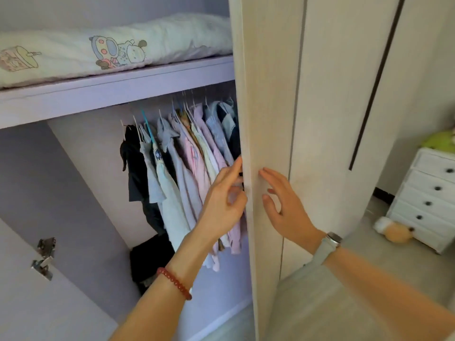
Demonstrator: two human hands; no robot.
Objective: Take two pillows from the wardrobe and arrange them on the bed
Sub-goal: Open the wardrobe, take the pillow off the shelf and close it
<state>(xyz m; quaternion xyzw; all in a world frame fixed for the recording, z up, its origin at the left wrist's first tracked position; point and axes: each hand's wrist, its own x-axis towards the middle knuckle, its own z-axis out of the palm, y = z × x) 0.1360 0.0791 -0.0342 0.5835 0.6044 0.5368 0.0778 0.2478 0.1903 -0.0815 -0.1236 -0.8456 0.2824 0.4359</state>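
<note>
At the open front of the tall pale wood-grain wardrobe [268, 70], barely past the start of the job. Lilac-lined interior exposed on the left side, with one pale door [248, 119] seen edge-on down the middle of the view. No bed in sight, so nothing arranged yet; both halves of the task, fetching and placing, judged as still ahead.

On the upper lilac shelf [118, 92], one long cream quilted pillow with cartoon prints [123, 45], lying flat and untouched, well above both hands. No second pillow visible; possibly further left or behind the first, cannot tell. Below the shelf, a row of hanging shirts in pink, white, grey and black [187, 153]. Off to the right, a white chest of drawers with dark knobs [428, 200] and a tan plush toy [394, 231] on the floor beside it.

At the door's edge, left hand [221, 205] with a red bead bracelet [174, 283] at the wrist, fingers loosely curled, forefinger extended to the inner side of the edge, holding nothing. Right hand [288, 203], grey wristwatch [330, 244] on the wrist, spread open with fingertips [264, 172] at the outer face of the door, palm apparently just off it, gripping nothing.

Likely next: door wider, then up to the shelf.
</note>
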